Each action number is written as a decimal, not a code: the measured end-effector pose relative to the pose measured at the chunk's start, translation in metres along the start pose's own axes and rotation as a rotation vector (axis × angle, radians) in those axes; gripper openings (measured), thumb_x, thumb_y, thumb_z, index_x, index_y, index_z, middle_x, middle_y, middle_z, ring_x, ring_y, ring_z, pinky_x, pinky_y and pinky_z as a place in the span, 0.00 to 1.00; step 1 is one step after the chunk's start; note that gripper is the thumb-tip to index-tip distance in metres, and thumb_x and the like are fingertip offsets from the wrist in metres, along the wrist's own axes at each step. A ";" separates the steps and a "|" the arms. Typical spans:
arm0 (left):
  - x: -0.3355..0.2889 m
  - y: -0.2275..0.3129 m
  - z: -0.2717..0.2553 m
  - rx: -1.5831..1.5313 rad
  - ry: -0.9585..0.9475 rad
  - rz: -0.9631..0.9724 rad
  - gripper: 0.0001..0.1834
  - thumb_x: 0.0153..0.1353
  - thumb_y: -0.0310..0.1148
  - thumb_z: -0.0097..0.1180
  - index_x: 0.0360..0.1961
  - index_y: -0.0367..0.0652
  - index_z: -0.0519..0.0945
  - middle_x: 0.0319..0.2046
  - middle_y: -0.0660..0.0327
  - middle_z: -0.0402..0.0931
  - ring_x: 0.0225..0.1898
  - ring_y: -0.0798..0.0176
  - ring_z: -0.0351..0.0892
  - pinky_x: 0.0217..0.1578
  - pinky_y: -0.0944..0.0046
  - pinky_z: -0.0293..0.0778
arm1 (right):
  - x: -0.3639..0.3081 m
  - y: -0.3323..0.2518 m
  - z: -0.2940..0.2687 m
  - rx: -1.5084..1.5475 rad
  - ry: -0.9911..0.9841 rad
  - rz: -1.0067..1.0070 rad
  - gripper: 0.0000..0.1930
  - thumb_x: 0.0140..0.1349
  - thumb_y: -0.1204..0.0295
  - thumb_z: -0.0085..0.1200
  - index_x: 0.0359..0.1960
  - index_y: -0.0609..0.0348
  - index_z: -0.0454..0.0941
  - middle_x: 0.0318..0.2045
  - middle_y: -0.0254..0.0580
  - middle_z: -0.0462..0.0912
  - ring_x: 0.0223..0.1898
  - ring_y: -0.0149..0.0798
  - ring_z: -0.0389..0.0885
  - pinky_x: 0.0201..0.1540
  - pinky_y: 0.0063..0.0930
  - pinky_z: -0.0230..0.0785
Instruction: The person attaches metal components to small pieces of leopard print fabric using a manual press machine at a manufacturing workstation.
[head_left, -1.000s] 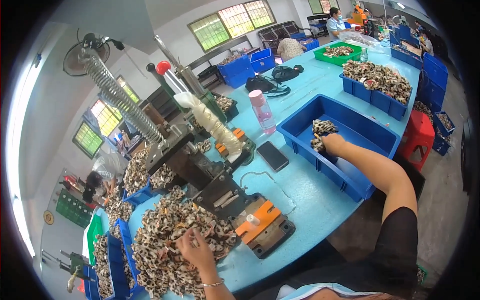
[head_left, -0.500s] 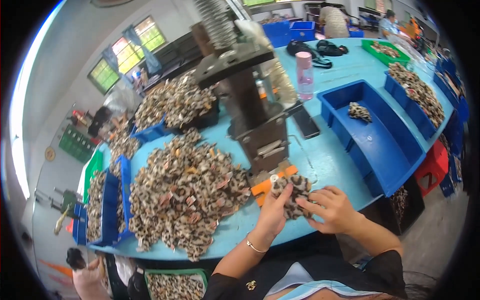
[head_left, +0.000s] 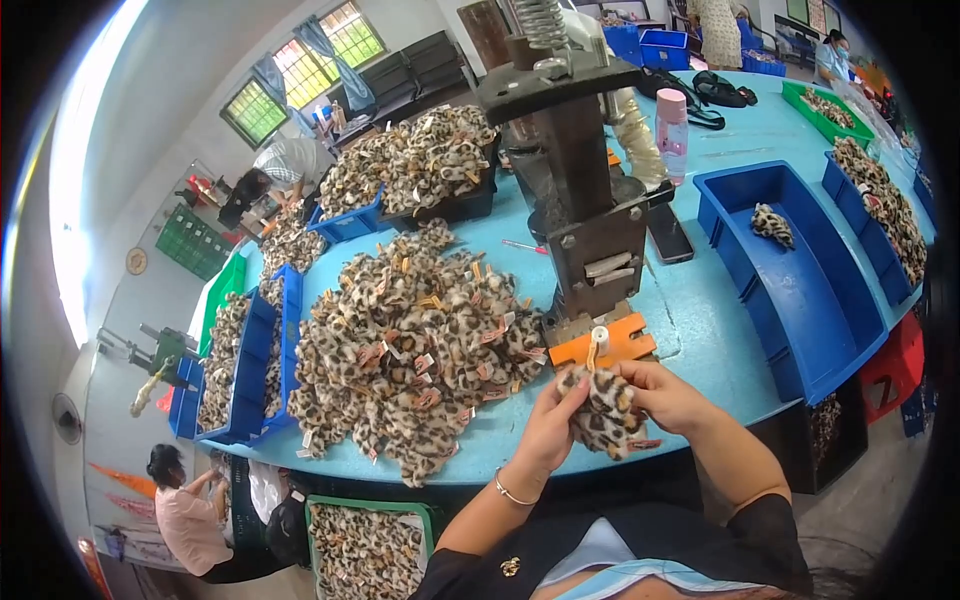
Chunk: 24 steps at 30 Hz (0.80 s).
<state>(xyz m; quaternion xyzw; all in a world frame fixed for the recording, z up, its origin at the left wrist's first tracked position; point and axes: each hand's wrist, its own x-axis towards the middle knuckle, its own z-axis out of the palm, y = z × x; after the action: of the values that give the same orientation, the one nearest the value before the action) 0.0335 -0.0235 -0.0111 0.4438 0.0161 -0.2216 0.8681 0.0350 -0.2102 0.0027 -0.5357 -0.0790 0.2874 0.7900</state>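
Note:
My left hand (head_left: 545, 430) pinches a leopard-print plush piece (head_left: 608, 425) by its upper left. My right hand (head_left: 675, 400) grips the same piece at its upper right. A yellowish loop rises from the plush's top, and a small red-and-white tag sticks out at its lower right. Just beyond my hands stands a dark metal press (head_left: 600, 225). At its foot is an orange fixture (head_left: 632, 338) with a white cylinder on it, close to the loop; whether they touch I cannot tell. A large heap of similar plush pieces (head_left: 410, 350) spreads left of my hands.
On the right, a blue bin (head_left: 815, 315) holds one plush piece; fuller bins (head_left: 890, 225) lie beyond. A phone (head_left: 670, 235) and a pink bottle (head_left: 671, 135) stand behind the press. Filled bins (head_left: 250, 370) line the left. Other people work at the far left (head_left: 295, 160) and lower left (head_left: 190, 515).
The view has swung so the table scene sits farther right. My right fingers have moved from the plush's front to its upper right side. The plush's loop and tag now show.

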 end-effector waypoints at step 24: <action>0.088 0.021 -0.037 0.392 0.001 -0.035 0.05 0.65 0.29 0.52 0.35 0.39 0.77 0.26 0.69 0.75 0.29 0.76 0.75 0.25 0.74 0.71 | 0.079 -0.020 -0.054 -0.516 0.377 -0.072 0.06 0.50 0.85 0.47 0.28 0.63 0.67 0.21 0.35 0.71 0.23 0.29 0.65 0.26 0.26 0.63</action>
<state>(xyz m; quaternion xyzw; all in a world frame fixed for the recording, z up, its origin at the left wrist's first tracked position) 0.1275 -0.0167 -0.0373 0.6042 -0.0191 -0.2353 0.7611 0.1306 -0.2161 -0.0164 -0.7590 -0.0202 0.1255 0.6386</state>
